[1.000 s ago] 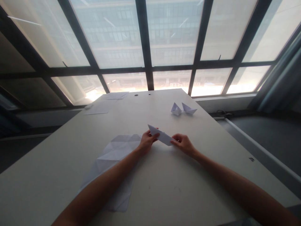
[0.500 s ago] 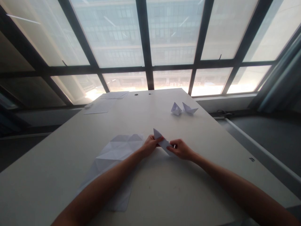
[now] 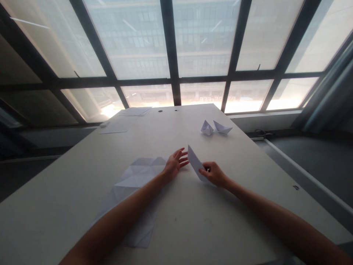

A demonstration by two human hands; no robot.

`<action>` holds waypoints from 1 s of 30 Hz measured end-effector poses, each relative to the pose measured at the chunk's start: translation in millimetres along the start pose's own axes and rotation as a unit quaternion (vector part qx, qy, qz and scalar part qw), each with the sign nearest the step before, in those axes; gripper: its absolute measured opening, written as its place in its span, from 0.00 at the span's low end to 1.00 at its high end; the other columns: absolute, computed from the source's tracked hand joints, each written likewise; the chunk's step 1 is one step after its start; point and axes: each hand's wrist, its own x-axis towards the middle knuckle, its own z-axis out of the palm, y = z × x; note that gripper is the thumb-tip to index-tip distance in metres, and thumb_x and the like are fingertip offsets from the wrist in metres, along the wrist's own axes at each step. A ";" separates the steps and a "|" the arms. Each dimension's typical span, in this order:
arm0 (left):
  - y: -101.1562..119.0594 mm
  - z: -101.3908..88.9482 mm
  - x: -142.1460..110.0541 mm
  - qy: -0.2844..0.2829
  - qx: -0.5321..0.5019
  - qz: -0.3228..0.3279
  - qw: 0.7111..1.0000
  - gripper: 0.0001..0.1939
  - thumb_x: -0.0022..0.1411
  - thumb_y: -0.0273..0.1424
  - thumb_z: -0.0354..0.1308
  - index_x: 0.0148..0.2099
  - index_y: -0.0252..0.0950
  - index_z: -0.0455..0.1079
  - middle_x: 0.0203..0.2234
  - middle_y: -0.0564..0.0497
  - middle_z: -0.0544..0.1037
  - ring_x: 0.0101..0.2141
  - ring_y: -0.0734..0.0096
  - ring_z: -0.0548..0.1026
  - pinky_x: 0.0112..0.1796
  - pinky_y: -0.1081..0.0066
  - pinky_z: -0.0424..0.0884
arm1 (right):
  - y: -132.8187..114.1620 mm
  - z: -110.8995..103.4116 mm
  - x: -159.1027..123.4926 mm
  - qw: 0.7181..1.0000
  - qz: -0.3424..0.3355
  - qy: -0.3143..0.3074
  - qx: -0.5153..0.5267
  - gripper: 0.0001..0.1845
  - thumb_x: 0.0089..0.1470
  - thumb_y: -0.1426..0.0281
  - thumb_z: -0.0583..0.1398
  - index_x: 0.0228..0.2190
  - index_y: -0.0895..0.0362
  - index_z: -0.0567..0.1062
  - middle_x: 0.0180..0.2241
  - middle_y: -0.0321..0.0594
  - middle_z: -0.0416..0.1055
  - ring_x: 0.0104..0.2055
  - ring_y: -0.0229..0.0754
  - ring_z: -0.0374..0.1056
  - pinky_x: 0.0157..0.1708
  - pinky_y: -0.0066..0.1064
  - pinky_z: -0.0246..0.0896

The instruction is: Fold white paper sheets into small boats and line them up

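Observation:
A folded white paper boat [image 3: 195,161] is pinched in my right hand [image 3: 215,174], tilted above the table with its pointed end up and to the left. My left hand [image 3: 174,163] is open beside it, fingers spread toward the paper and holding nothing. Under my left forearm lies a creased, unfolded sheet of paper [image 3: 138,176], partly hidden by the arm. Farther off on the right stand two folded paper boats, one [image 3: 207,128] just left of the other [image 3: 222,127].
The white table [image 3: 182,228] runs away toward large windows [image 3: 143,44]. Flat sheets of paper [image 3: 116,125] lie at its far left. A small dark mark [image 3: 295,187] is near the right edge. A curtain [image 3: 322,99] hangs at the right.
My left hand has let go of the folded paper and opened, shifting slightly left. The paper stays in my right hand, now more upright and a little farther right.

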 end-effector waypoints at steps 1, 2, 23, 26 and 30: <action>-2.3 2.5 -2.3 -0.020 0.037 0.002 0.999 0.29 0.61 0.42 0.64 0.61 0.36 0.64 0.53 0.37 0.73 0.43 0.61 0.78 0.43 0.62 0.76 | 1.7 0.6 1.5 0.999 0.003 0.039 -0.011 0.14 0.52 0.65 0.57 0.19 0.58 0.66 0.20 0.31 0.56 0.25 0.34 0.51 0.24 0.27 0.44; -4.9 5.5 -5.2 -0.036 0.081 0.012 0.996 0.32 0.61 0.41 0.64 0.63 0.38 0.61 0.55 0.37 0.71 0.43 0.61 0.78 0.43 0.61 0.76 | 3.5 1.0 2.9 0.997 0.007 0.071 -0.018 0.13 0.52 0.65 0.57 0.20 0.58 0.66 0.20 0.31 0.56 0.24 0.34 0.51 0.24 0.27 0.44; 2.9 18.1 -19.7 -0.186 0.182 0.016 0.966 0.29 0.60 0.44 0.64 0.59 0.36 0.65 0.43 0.43 0.79 0.43 0.56 0.78 0.41 0.65 0.73 | 3.1 3.1 2.0 0.997 -0.006 0.017 -0.073 0.26 0.61 0.53 0.53 0.21 0.59 0.70 0.19 0.33 0.64 0.23 0.36 0.58 0.25 0.26 0.50; 6.2 18.0 -19.8 -0.189 0.149 -0.008 0.971 0.31 0.59 0.42 0.65 0.62 0.38 0.65 0.45 0.42 0.78 0.44 0.55 0.78 0.41 0.65 0.73 | 7.3 3.9 4.0 0.998 0.007 0.025 -0.051 0.23 0.60 0.56 0.53 0.20 0.58 0.69 0.18 0.33 0.64 0.22 0.36 0.58 0.24 0.26 0.50; 8.5 16.1 -18.1 -0.207 0.135 -0.019 0.969 0.34 0.56 0.40 0.68 0.63 0.39 0.64 0.49 0.40 0.77 0.46 0.55 0.77 0.41 0.66 0.73 | 14.2 4.6 8.1 0.998 0.039 0.053 -0.001 0.19 0.56 0.62 0.52 0.18 0.58 0.68 0.17 0.34 0.64 0.21 0.36 0.59 0.22 0.26 0.49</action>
